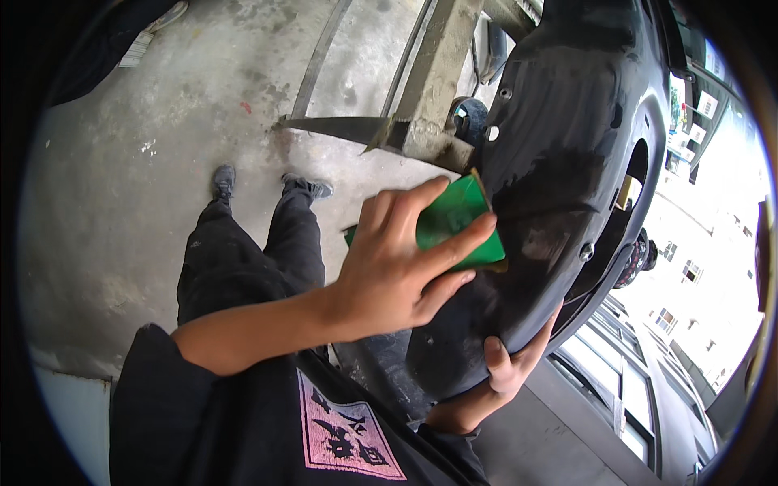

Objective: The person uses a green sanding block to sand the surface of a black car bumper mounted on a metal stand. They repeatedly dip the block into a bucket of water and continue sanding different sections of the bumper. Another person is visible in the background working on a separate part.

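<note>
While the green block point(452, 212) lies over the left edge of the black panel point(559, 154), about midway along it, the left grip point(385, 271) has its fingers spread and bent around it, closed no further than the block's width. The right grip point(510, 373) curls around the panel's lower right edge, thumb on the near face. The step in hand looks to be rubbing the panel with the block; the next move calls for keeping the block flat to the curve and the panel steady. Whether its underside touches is hidden.

The block looks smooth and square-cornered, with a yellowish-brown layer peeking out at two corners. The panel is long and bowed, glossy in streaks and dull in patches, with a round metal fitting point(587, 252) near its right edge. Beyond its upper left edge stands a rough, stained frame point(433, 81) of straight bars, over a blotchy grey concrete floor point(154, 211).
</note>
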Motion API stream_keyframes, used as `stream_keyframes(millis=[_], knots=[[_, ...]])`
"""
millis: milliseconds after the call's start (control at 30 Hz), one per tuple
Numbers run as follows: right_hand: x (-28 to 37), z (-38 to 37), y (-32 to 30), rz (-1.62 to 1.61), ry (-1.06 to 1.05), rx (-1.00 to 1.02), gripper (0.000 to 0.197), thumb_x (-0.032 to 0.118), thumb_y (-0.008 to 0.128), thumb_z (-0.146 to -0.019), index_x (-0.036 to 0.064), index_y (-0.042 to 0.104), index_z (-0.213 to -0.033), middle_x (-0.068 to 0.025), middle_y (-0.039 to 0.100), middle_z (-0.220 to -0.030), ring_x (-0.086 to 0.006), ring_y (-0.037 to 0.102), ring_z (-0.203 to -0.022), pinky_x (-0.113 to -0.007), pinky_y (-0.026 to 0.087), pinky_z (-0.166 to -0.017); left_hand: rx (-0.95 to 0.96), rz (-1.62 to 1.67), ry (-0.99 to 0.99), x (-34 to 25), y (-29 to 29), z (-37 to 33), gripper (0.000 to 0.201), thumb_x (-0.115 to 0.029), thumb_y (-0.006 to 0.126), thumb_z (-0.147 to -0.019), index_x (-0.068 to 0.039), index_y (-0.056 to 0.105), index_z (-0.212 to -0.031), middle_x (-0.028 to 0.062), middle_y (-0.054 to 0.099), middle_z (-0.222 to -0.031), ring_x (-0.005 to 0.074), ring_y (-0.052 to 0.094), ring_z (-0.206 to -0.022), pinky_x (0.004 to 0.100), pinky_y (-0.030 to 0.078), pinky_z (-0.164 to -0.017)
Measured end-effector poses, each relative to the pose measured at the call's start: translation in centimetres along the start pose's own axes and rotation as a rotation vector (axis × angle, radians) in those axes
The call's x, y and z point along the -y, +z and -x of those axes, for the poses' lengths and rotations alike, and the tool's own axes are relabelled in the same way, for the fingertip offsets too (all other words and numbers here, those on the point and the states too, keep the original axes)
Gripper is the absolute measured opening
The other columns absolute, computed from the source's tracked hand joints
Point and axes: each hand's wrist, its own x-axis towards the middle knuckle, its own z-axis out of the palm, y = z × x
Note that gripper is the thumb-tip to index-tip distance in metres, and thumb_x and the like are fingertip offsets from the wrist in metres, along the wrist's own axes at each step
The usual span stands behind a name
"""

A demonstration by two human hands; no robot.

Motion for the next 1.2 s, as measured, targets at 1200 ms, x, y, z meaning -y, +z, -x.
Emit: stream_keyframes(millis=[1200], knots=[[-0.3, 0.0, 0.4, -0.080, 0.001, 0.020, 0.123, 0.010, 0.078, -0.066, 0.0006, 0.000, -0.162, -0.0243, 0.032, -0.157, -0.0376, 0.038, -0.145, -0.047, 0.028, -0.120, -0.107, 0.072, 0.109, -0.6, -0.4, -4.9, 0.060, -0.021, 0.078, -0.079, -0.017, 0.065, -0.137, 0.0223, 0.048, -0.138, 0.0374, 0.048, -0.122, 0.0450, 0.040, -0.101]])
